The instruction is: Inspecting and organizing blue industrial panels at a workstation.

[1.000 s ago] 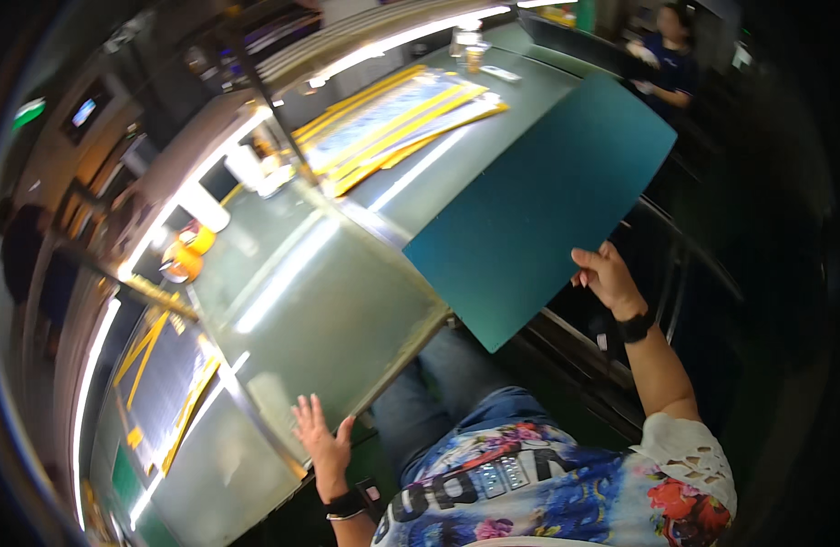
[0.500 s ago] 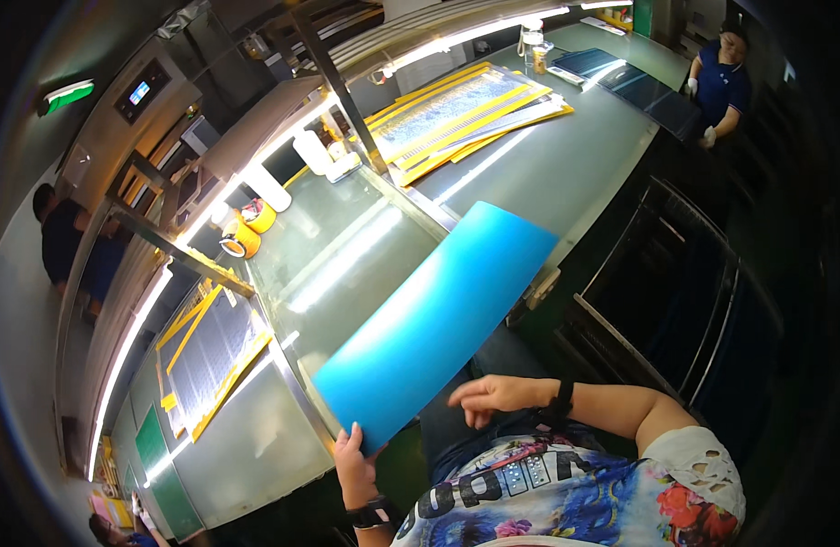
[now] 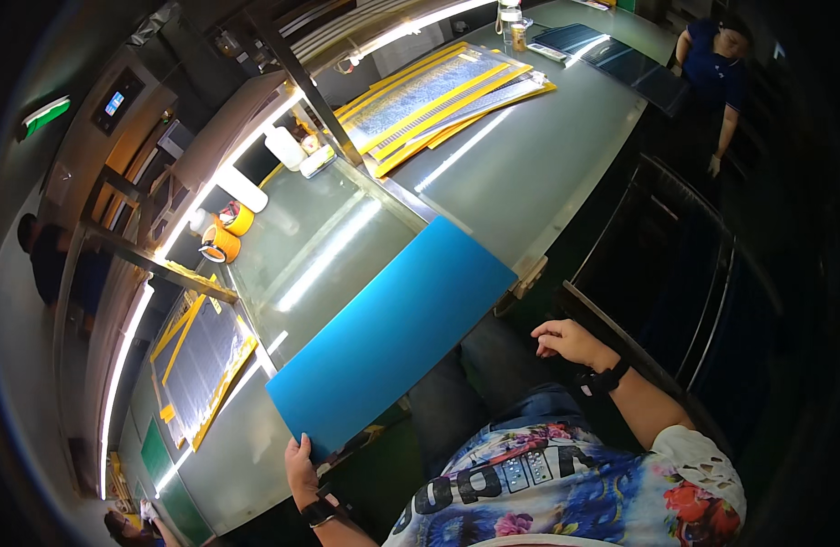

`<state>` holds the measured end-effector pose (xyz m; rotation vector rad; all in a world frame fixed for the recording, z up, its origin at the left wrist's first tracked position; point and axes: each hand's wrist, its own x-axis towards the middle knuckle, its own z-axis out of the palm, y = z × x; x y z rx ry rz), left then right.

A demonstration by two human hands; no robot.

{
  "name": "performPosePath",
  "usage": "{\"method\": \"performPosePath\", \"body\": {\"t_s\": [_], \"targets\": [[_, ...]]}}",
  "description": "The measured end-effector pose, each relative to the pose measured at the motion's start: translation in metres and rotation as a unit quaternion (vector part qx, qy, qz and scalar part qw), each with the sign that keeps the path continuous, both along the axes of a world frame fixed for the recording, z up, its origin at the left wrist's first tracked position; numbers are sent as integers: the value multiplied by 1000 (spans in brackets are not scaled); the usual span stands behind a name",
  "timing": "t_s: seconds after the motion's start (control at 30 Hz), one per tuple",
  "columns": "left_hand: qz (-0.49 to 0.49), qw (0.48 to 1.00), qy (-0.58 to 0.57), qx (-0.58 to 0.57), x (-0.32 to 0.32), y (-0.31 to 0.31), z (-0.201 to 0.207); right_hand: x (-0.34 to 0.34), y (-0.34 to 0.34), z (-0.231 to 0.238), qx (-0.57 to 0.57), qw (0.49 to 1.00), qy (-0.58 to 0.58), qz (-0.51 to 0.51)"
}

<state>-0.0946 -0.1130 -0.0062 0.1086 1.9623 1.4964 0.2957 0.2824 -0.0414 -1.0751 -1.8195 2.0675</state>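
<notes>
A blue rectangular sheet (image 3: 392, 328) lies slantwise over the near edge of the worktable. My left hand (image 3: 301, 472) grips it at the near left corner, thumb on top and the other fingers hidden beneath. Its far right end reaches past the table's edge. My right hand (image 3: 573, 343) hangs in the air to the right of the sheet, apart from it. Nothing shows in its loosely bent fingers.
Yellow-edged screens or films (image 3: 438, 100) lie stacked on the far table section, with another yellow-taped panel (image 3: 206, 365) at the left. Tape rolls (image 3: 221, 242) and white bottles (image 3: 244, 189) stand along the back. A dark rack (image 3: 652, 264) is at the right, a co-worker (image 3: 716, 68) beyond.
The blue sheet has shifted left in view with my left hand and looks flatter and less shiny. My right hand has moved right and away from it. The co-worker's arm has dropped.
</notes>
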Motion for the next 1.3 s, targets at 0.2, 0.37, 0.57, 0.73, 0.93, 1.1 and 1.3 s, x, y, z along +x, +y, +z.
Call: {"method": "performPosePath", "body": {"t_s": [0.2, 0.37, 0.57, 0.73, 0.93, 1.1, 1.3], "targets": [[60, 836, 373, -398, 14, 27, 25, -7, 8, 6, 45, 997, 13, -58], [35, 665, 709, -232, 53, 71, 40, -22, 15, 17, 167, 977, 7, -131], [-504, 636, 560, -166, 152, 138, 0, -14, 6, -13, 432, 891, -91, 109], [-648, 611, 408, -202, 130, 110, -105, -18, -33, -71, 264, 878, -181, 355], [-597, 651, 429, -187, 130, 114, -170, -12, -28, -65, 244, 892, -167, 343], [-593, 639, 432, -231, 158, 162, -119, -23, -14, -78, 296, 867, -183, 358], [-535, 678, 474, -173, 158, 166, -116, -34, -22, -88, 349, 855, -190, 334]]}}
